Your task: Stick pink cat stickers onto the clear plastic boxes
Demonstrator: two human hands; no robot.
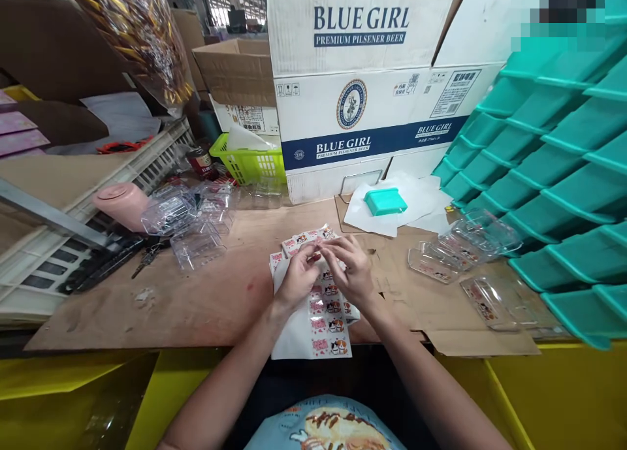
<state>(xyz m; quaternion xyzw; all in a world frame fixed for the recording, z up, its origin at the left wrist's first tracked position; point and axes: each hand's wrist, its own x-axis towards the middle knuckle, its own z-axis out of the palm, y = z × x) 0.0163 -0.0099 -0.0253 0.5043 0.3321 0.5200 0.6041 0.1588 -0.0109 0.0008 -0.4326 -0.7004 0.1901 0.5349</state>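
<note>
Sheets of stickers [319,324] with pink lettering and cartoon cats lie in a loose pile at the table's front edge, overhanging it slightly. Above the pile, my left hand [300,275] has its thumb and fingers pinched together. My right hand [349,267] meets it from the other side, its fingertips also pinched. Whatever is between the fingertips is too small and covered to make out. Beyond my hands, a turquoise plastic box [385,202] sits on white paper [365,222]. Clear plastic cases [435,262] with similar cat stickers lie to the right.
Stacked turquoise trays [553,156] rise at the right. A white beer carton [343,110] stands at the back, beside a green basket [249,166]. On the left are clear plastic cases [196,246], a pink cup [122,205], keys [145,259] and a white crate [44,267].
</note>
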